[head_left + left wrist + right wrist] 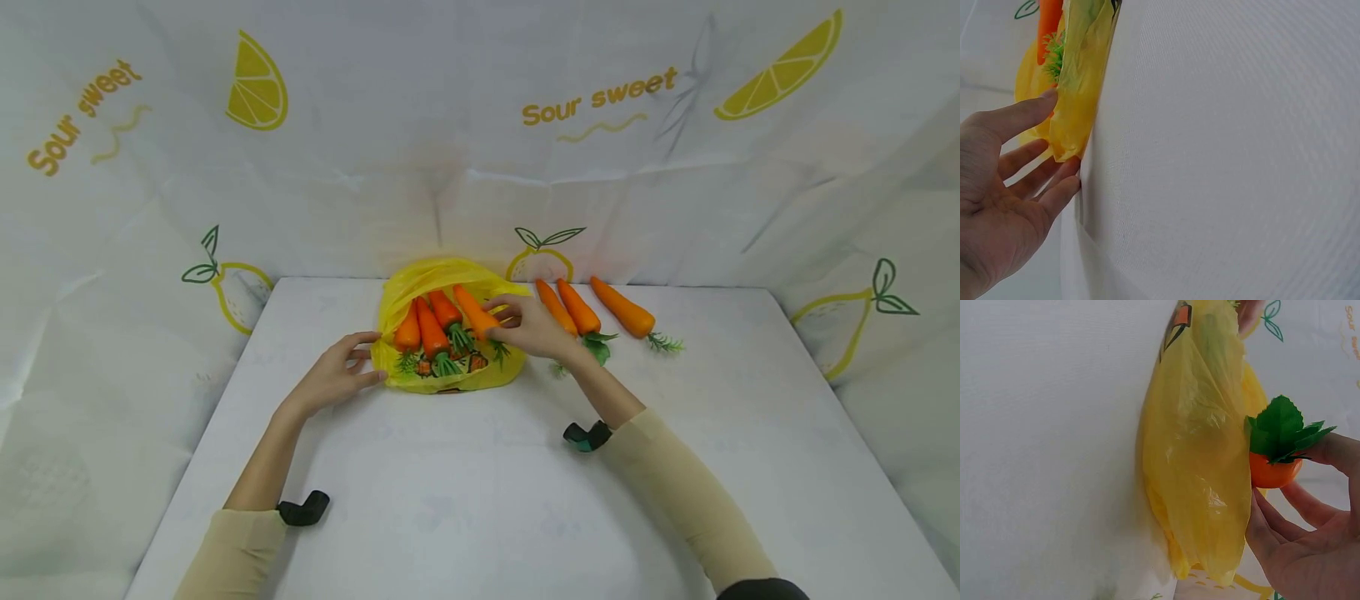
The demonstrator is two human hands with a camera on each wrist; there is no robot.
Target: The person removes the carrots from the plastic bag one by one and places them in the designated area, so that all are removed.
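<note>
A yellow plastic bag [480, 381] lies on the table with its mouth spread toward me, showing several orange toy carrots [432, 329] with green tops inside. My right hand [534, 327] pinches one more carrot [474, 312] near its leafy end at the bag's right side. The right wrist view shows that carrot's broad green leaves [1282, 431] beside the thumb. At the bag's left edge my left hand [335, 375] has its thumb and fingers spread apart. In the left wrist view, the thumb touches the bag's rim and the fingertips rest at its lower corner.
Right of the bag, three more carrots [622, 308] lie near the back of the white table [480, 500]; my right hand partly covers the nearest. A white cloth [420, 108] printed with lemons hangs behind and at both sides.
</note>
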